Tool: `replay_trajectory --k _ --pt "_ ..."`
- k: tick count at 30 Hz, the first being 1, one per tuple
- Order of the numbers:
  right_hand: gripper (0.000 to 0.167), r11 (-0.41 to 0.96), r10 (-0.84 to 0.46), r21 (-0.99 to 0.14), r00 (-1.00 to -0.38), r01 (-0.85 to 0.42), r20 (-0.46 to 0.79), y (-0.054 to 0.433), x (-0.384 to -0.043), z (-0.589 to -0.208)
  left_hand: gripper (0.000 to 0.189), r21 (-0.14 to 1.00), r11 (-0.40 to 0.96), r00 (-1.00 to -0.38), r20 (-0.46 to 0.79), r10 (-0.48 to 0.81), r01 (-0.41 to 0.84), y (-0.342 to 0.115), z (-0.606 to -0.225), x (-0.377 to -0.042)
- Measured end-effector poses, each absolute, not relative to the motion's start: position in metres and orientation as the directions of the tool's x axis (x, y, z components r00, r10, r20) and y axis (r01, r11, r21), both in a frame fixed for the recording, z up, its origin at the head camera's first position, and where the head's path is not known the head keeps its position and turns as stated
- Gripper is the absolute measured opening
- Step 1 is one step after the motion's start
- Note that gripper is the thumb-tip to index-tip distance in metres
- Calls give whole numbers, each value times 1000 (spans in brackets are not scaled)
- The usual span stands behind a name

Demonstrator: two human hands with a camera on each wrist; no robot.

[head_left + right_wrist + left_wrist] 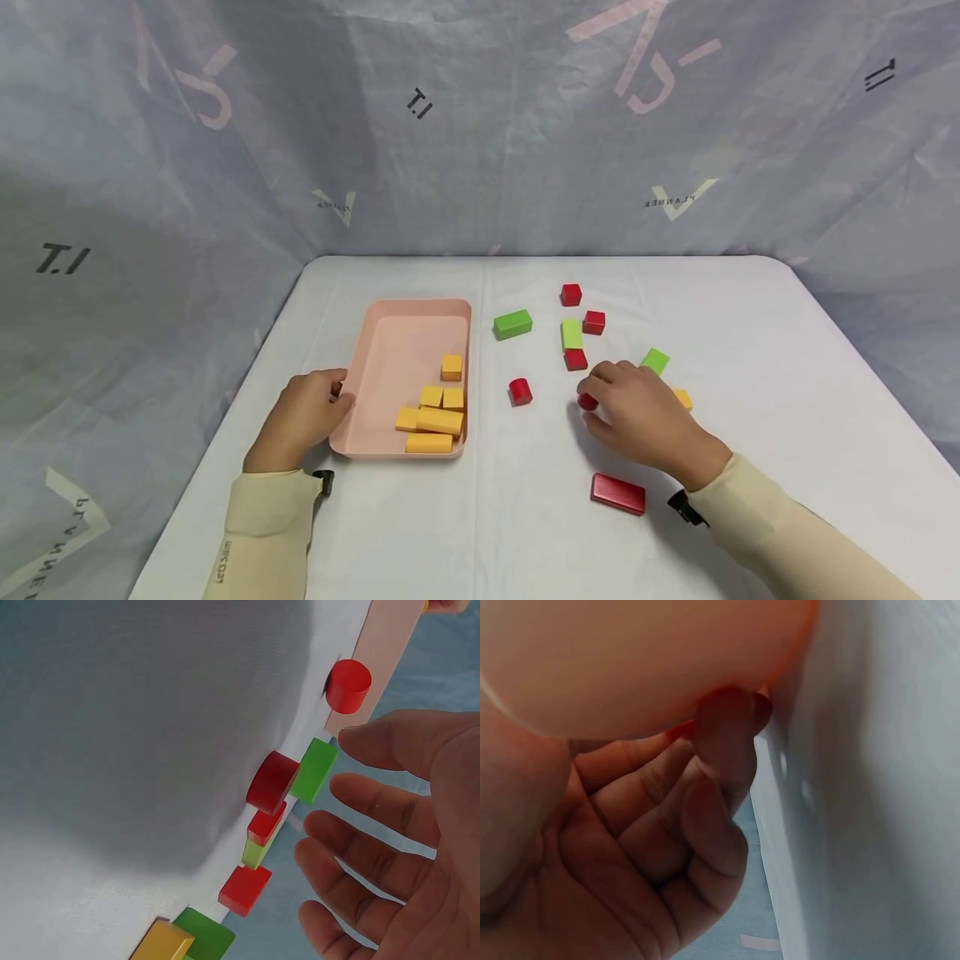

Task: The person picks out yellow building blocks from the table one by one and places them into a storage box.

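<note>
My left hand (300, 417) grips the left rim of a pink tray (405, 342), fingers curled beneath it in the left wrist view. Several yellow blocks (439, 421) lie in the tray's near right part. To the right, my right hand (648, 417) hovers over a short red cylinder (588, 402). In the right wrist view its fingers are spread and relaxed, apart from that red cylinder (272, 783), holding nothing. A second red cylinder (521, 392) stands between the tray and this hand.
Beyond the right hand are red cubes (572, 295) and a light green block (572, 334). A green block (513, 325) lies beside the tray. Another green block (656, 360) and a yellow one (683, 399) are partly hidden. A red rectangular block (618, 494) lies nearer.
</note>
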State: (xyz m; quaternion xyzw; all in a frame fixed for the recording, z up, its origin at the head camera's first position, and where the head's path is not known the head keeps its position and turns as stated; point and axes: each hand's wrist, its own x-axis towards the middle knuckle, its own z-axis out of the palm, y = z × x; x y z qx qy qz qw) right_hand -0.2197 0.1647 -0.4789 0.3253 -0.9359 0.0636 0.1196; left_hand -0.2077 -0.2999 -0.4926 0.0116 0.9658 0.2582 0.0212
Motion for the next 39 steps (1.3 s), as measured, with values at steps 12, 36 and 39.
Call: replay_trajectory --k 12,36,39 --pt "26 800 -570 -52 -783 -598 247 172 -217 -479 15 498 867 -999 -17 45 31 -300 -492 -207" --pt "31 836 -524 -51 -821 -547 226 194 -216 -478 19 501 865 -999 -11 37 27 -300 -492 -208" --pt "31 836 -523 -47 -821 -546 230 198 -216 -478 22 504 863 -999 -19 33 19 -300 -492 -208"
